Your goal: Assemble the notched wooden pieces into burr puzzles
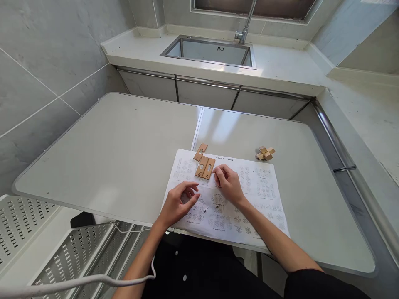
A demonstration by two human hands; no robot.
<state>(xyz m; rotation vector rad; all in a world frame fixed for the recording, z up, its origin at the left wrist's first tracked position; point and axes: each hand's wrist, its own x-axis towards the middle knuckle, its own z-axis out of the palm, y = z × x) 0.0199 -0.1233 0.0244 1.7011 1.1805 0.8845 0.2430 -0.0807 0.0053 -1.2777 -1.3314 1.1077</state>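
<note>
On a printed paper sheet [249,195] lie two flat wooden puzzle pieces side by side: a notched piece [200,171] on the left and a slotted piece marked 2 [209,171] on the right. A third wooden puzzle piece [200,152], also notched, lies tilted just beyond them at the sheet's far edge. My right hand [228,182] is closed, its fingers curled beside the slotted piece's right edge; no object shows in them, and I cannot tell whether they touch the piece. Nearer to me, my left hand [181,202] rests over the sheet, thumb and fingers apart, holding nothing.
An assembled wooden burr puzzle [265,153] stands on the folding table [124,141], past the sheet's far right corner. Beyond the table is a counter with a sink [208,52] and tap [243,31]. A white cable [102,279] crosses by my left forearm.
</note>
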